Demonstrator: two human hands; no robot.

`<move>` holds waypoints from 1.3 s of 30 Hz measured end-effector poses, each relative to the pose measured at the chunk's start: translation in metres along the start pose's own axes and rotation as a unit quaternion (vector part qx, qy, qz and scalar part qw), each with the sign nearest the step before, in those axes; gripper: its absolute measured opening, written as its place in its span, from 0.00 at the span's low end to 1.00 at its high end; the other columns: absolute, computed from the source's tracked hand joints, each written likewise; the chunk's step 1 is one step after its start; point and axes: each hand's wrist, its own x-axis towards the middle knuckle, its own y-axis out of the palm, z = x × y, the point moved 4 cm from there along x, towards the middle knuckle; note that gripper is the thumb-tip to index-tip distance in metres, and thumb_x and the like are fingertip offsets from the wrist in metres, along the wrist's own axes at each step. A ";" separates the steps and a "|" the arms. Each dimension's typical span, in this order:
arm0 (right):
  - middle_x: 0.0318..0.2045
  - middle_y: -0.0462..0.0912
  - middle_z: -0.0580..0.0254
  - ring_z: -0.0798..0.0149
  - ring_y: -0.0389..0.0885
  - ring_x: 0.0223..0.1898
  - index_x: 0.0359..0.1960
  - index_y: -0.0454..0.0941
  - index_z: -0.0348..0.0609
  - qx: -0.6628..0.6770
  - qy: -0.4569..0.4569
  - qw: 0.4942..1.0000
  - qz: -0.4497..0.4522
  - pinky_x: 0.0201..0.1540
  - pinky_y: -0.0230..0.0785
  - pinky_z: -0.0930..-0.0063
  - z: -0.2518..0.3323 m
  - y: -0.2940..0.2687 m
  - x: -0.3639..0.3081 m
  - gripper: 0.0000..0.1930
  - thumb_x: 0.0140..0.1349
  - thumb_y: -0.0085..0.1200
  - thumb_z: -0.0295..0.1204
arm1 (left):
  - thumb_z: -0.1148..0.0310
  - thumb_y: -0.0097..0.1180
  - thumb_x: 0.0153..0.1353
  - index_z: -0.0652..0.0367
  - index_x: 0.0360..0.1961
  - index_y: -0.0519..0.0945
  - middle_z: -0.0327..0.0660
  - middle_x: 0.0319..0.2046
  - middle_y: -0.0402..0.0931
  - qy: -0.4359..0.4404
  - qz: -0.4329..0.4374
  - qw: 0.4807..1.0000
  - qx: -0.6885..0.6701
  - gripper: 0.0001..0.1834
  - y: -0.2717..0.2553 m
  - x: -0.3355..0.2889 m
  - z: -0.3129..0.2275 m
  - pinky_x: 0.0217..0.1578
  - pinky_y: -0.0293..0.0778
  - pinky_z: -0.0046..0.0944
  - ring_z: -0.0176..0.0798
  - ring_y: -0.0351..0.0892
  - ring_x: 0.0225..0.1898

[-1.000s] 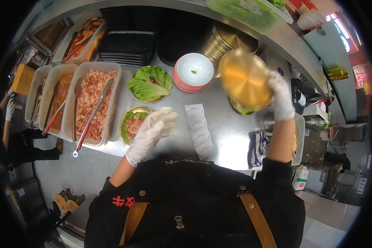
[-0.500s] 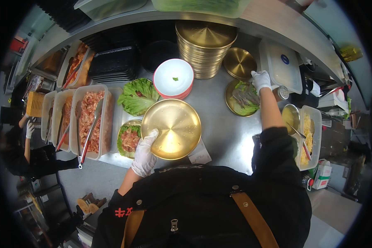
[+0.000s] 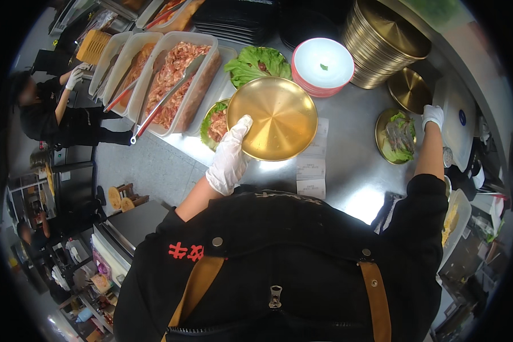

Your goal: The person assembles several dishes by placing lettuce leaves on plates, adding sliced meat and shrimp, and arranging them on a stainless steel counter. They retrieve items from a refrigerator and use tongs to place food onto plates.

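My left hand (image 3: 229, 157), in a white glove, grips the near-left rim of a round gold plate (image 3: 282, 119), its thumb on top. The plate is bare and partly covers a smaller dish of raw meat on lettuce (image 3: 215, 125). Far to the right, my gloved right hand (image 3: 433, 116) has its fingers closed at the rim of a smaller gold plate (image 3: 407, 88); the fingertips are partly hidden. Just left of that hand sits a gold plate with lettuce and greyish slices (image 3: 398, 138). Behind the held plate lies another dish of green lettuce (image 3: 253, 65).
Red-and-white bowls (image 3: 322, 62) stand beside a tall stack of gold plates (image 3: 385, 43). Plastic tubs of raw meat (image 3: 182, 74) with tongs line the left. Paper slips (image 3: 312, 171) lie on the steel counter (image 3: 347, 148). A co-worker (image 3: 54, 114) stands far left.
The whole view has turned and shifted, so the counter things appear farther right and higher. Both hands stay at their plates; more of the paper slips shows.
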 end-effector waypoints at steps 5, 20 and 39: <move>0.39 0.84 0.38 0.48 0.84 0.44 0.45 0.79 0.29 0.086 -0.080 0.988 -0.098 0.47 0.73 0.62 0.031 -0.058 -0.070 0.18 0.58 0.50 0.31 | 0.65 0.50 0.72 0.62 0.61 0.69 0.45 0.53 0.77 -0.013 0.023 0.999 -0.035 0.20 -0.011 -0.005 -0.010 0.54 0.79 0.44 0.40 0.80 0.52; 0.61 0.72 0.55 0.66 0.69 0.62 0.64 0.68 0.33 0.413 -0.257 0.775 0.404 0.67 0.58 0.71 0.206 -0.074 -0.449 0.22 0.70 0.48 0.29 | 0.60 0.49 0.73 0.65 0.64 0.67 0.51 0.57 0.75 -0.105 0.250 0.954 -0.125 0.25 0.000 0.020 -0.030 0.58 0.75 0.46 0.45 0.77 0.58; 0.53 0.82 0.52 0.49 0.79 0.56 0.49 0.82 0.42 -0.254 -0.434 0.853 -0.141 0.57 0.71 0.58 0.526 -0.227 -0.160 0.25 0.58 0.59 0.49 | 0.59 0.51 0.71 0.68 0.63 0.65 0.55 0.55 0.76 -0.147 0.150 0.974 -0.080 0.28 0.025 0.042 -0.058 0.50 0.83 0.47 0.49 0.82 0.50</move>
